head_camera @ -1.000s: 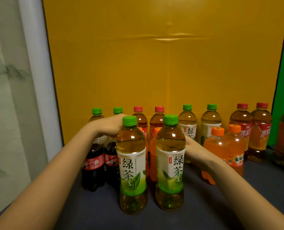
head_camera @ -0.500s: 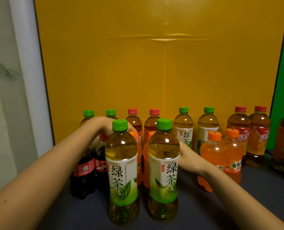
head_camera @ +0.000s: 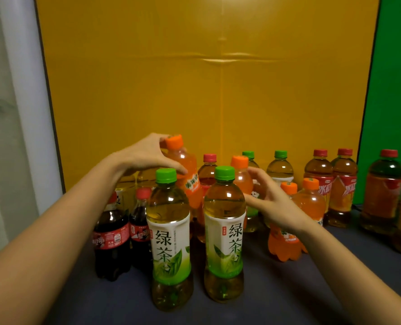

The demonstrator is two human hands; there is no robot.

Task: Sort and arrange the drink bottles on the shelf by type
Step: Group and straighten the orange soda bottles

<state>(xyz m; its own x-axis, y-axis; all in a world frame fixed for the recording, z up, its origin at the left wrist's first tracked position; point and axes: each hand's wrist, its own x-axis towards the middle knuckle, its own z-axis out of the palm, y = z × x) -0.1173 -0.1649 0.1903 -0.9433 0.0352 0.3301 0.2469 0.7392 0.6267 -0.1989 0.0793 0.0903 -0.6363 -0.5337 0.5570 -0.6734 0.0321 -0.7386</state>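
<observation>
My left hand (head_camera: 147, 156) grips an orange soda bottle (head_camera: 187, 174) by its neck, lifted and tilted above the others. My right hand (head_camera: 274, 205) holds a second orange soda bottle (head_camera: 241, 179) with loose, spread fingers, just behind the front row. Two green tea bottles (head_camera: 171, 233) (head_camera: 225, 231) stand in front, partly hiding both. Two cola bottles (head_camera: 111, 238) stand at the left. Two more orange sodas (head_camera: 307, 207) stand to the right of my right hand. Green-capped (head_camera: 280, 167) and red-capped tea bottles (head_camera: 208, 172) line the back.
Red-capped iced tea bottles (head_camera: 330, 188) stand at the back right, with larger ones (head_camera: 384, 191) at the far right. A yellow panel (head_camera: 206, 78) closes the back, a white wall (head_camera: 19, 113) the left. Dark shelf surface (head_camera: 276, 289) shows in front.
Both hands have come up from behind the green tea bottles, each raising an orange soda bottle. The left one is now well above the other caps.
</observation>
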